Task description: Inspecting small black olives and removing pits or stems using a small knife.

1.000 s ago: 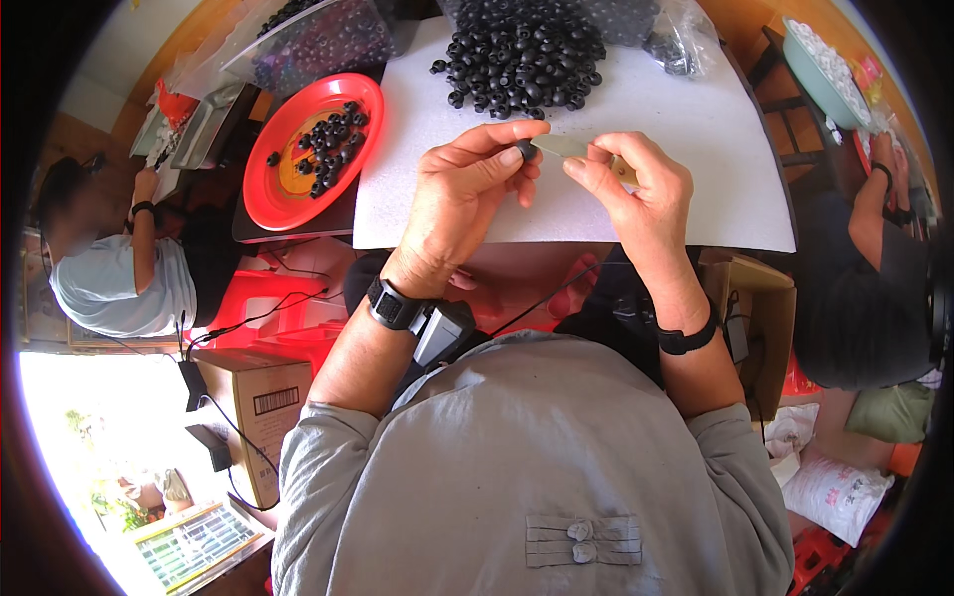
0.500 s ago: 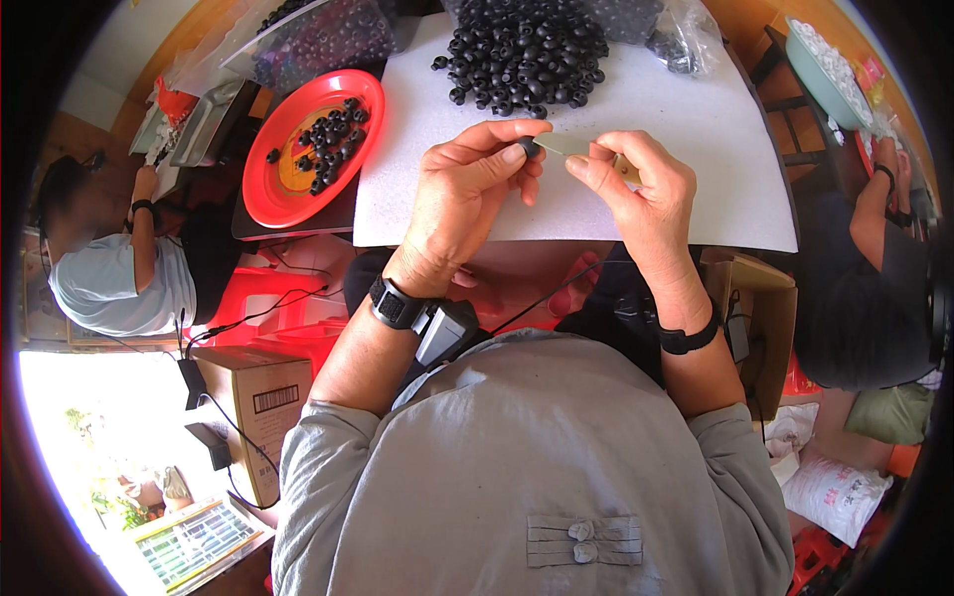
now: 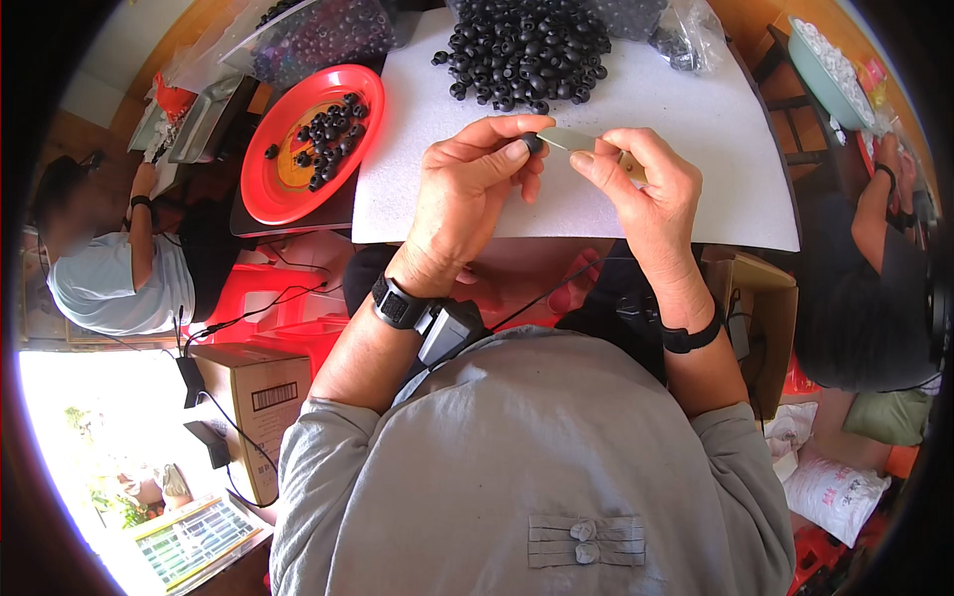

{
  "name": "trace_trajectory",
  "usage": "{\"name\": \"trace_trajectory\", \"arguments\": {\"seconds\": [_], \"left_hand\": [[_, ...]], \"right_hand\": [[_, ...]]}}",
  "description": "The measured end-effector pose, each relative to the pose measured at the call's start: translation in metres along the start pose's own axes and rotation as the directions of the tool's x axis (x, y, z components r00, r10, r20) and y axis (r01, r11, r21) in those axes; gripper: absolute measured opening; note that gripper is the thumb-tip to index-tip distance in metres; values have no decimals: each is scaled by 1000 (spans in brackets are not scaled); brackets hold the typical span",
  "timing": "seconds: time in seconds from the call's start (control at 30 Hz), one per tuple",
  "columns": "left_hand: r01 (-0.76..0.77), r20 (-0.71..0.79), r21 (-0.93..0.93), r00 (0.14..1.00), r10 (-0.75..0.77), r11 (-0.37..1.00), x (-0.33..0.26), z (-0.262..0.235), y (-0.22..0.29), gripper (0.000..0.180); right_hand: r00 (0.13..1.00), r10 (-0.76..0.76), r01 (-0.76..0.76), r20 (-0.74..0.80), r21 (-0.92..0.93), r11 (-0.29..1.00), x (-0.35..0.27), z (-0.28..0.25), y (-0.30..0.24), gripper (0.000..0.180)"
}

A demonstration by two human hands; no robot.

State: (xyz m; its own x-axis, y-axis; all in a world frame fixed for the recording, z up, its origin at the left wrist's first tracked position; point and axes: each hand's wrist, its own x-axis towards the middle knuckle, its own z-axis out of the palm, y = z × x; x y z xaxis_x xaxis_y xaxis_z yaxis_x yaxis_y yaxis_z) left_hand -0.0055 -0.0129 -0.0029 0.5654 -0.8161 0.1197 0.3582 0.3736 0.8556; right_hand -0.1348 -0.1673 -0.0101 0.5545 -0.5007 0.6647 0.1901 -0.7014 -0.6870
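Between thumb and fingers, my left hand (image 3: 482, 164) pinches a small round black piece (image 3: 534, 143). My right hand (image 3: 646, 179) grips a small knife by its pale handle; the thin knife blade (image 3: 566, 139) points left, and its tip meets the black piece. Both hands are above the near part of a white foam sheet (image 3: 422, 109). Beyond them lies a heap of similar black pieces (image 3: 527, 50), many with a hole. To the left, a red oval tray (image 3: 260, 189) holds several more of these pieces.
Clear plastic bags (image 3: 323, 40) of dark pieces stand at the back left, and another bag (image 3: 688, 40) at the back right. One person (image 3: 129, 268) sits at far left, another (image 3: 855, 278) at far right. Cardboard boxes (image 3: 253, 417) flank me.
My right hand has shifted slightly to the right, with the knife turned a little. My left hand still pinches the black piece in nearly the same place.
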Motion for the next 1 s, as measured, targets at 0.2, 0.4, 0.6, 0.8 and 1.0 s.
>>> {"name": "trace_trajectory", "arguments": {"seconds": [0.2, 0.4, 0.6, 0.8, 1.0], "left_hand": [[-9, 5, 12, 1000, 9, 1000, 0, 0, 0, 29], [-17, -1, 9, 1000, 17, 1000, -1, 0, -1, 29], [-19, -7, -3, 1000, 18, 1000, 0, -2, -3, 27], [-23, -7, -4, 1000, 23, 1000, -1, -2, -3, 25], [-4, -32, 20, 999, 5, 1000, -1, 4, 1, 23]], "right_hand": [[1000, 12, -12, 21, -7, 1000, 0, -1, -1, 24], [999, 28, -27, 32, -19, 999, 0, -1, -1, 25], [999, -20, 21, 31, -30, 999, 0, 0, 1, 25], [997, -56, 58, 45, -48, 997, 0, 0, 1, 24], [976, -192, 204, 100, -122, 971, -1, -1, 0, 23]]}}
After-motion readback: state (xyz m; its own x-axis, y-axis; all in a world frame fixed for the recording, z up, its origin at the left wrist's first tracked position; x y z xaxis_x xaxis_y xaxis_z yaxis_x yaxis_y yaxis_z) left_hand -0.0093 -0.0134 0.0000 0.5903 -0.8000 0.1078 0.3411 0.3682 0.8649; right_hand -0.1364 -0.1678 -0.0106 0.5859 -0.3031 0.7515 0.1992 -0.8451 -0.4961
